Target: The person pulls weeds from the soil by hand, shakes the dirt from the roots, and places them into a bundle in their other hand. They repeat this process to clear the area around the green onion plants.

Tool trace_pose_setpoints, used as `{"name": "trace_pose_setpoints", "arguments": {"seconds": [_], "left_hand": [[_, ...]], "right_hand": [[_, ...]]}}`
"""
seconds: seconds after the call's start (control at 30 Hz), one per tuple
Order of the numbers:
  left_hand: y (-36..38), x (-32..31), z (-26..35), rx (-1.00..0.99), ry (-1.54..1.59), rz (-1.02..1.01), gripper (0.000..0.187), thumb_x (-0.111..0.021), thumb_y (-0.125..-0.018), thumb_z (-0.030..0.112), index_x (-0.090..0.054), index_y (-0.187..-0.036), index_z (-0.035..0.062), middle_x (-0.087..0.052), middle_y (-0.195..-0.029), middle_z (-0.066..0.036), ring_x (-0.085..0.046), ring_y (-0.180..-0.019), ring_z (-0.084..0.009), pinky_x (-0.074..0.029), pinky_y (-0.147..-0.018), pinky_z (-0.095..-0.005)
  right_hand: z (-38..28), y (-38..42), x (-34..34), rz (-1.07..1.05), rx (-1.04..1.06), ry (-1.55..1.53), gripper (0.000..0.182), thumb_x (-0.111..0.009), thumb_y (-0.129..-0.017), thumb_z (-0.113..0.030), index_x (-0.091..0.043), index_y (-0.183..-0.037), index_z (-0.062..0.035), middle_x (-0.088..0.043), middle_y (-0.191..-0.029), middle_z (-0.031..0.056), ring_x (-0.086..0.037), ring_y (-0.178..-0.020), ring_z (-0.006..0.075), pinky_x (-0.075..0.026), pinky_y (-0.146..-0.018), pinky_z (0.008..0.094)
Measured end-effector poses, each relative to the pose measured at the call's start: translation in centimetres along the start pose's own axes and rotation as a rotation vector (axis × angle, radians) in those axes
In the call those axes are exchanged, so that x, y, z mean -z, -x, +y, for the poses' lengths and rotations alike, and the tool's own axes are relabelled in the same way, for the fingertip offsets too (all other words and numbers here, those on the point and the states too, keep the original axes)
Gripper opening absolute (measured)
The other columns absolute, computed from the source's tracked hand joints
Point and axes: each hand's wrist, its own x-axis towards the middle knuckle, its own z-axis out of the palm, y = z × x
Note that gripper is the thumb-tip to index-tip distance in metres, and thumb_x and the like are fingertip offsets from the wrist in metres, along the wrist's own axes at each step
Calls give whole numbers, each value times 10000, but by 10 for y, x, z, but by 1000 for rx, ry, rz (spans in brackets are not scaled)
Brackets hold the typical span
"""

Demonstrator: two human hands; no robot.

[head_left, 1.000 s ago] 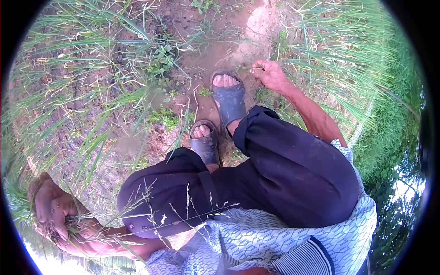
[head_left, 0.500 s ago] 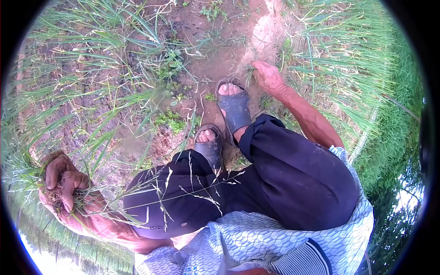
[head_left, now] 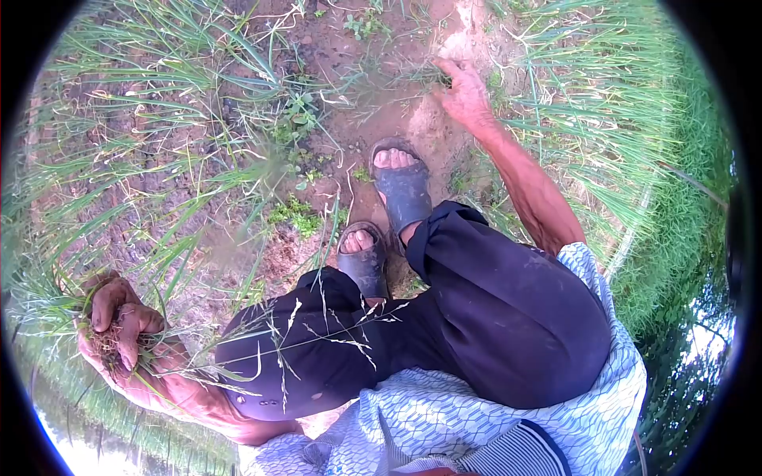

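Observation:
My left hand (head_left: 123, 317), at the left edge of the view, is curled around a bunch of pulled grass (head_left: 67, 297) with soil-covered roots showing near the fingers. Long seed stalks (head_left: 278, 345) stretch from beside that wrist across my left thigh. My right hand (head_left: 467, 97) reaches down beyond my feet to the bare soil. Its thumb and forefinger are apart, with a few thin grass blades (head_left: 425, 78) lying by the fingertips. The other fingers of this hand are partly hidden.
My sandalled feet (head_left: 403, 186) stand on a strip of bare soil (head_left: 425, 119). Thin-leaved green plants grow in rows on the left (head_left: 159, 103) and right (head_left: 603, 103). Small broad-leaved weeds (head_left: 298, 119) sprout between them.
My right hand has moved farther out over the soil, and its thumb and forefinger have spread apart. The left hand keeps its grass, having shifted only slightly.

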Motion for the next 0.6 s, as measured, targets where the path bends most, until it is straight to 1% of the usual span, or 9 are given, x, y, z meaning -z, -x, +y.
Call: {"name": "trace_pose_setpoints", "arguments": {"seconds": [0.07,0.13,0.2,0.3,0.4,0.5,0.6], "left_hand": [[0,-2,-2,-36,14,28,268,-521,-876,23,-380,-1095,-36,-399,-945,-119,-452,-786,-174,-402,-468,-257],[1,-3,-2,-46,30,43,261,-523,-872,21,-385,-1085,-37,-400,-945,-118,-452,-793,-175,-403,-464,-253],[-1,-3,-2,-91,-23,51,266,-525,-870,18,-384,-1088,-40,-398,-947,-118,-454,-800,-177,-406,-459,-249],[-4,-2,-3,-110,-37,68,276,-527,-865,14,-381,-1092,-44,-398,-953,-118,-457,-806,-179,-409,-454,-243],[-8,-3,-6,-92,-25,70,288,-530,-859,9,-378,-1098,-46,-400,-964,-118,-460,-811,-179,-410,-453,-240],[-9,3,0,-92,-72,78,298,-532,-855,7,-378,-1104,-47,-405,-973,-119,-462,-815,-180,-412,-451,-237],[-10,3,-2,-129,-179,101,303,-533,-856,7,-379,-1110,-50,-407,-964,-117,-461,-819,-180,-413,-448,-235]], "right_hand": [[23,-13,-17,-74,-120,-276,492,-679,-726,-71,-591,-1206,-132,-629,-1064,162,-603,-1025,309,-483,-917,376],[31,-24,-22,-54,51,-152,437,-686,-750,-99,-600,-1179,-112,-639,-1006,161,-611,-968,272,-491,-869,372],[30,-30,-21,63,504,383,362,-692,-791,-142,-605,-1127,-40,-648,-921,162,-628,-854,203,-503,-782,352],[9,-34,-16,34,-47,-137,321,-709,-805,-154,-610,-1067,3,-660,-890,125,-629,-795,169,-514,-726,325],[10,-18,-1,-168,-424,-575,244,-696,-819,-105,-619,-1021,6,-670,-875,96,-638,-722,180,-534,-630,320],[13,7,-3,-186,-661,-1127,163,-664,-850,-52,-620,-1004,-20,-652,-839,74,-630,-679,175,-532,-620,339],[-20,20,8,-428,-716,-1410,157,-631,-871,-26,-624,-1021,-73,-642,-809,74,-629,-681,165,-521,-577,319]]}}
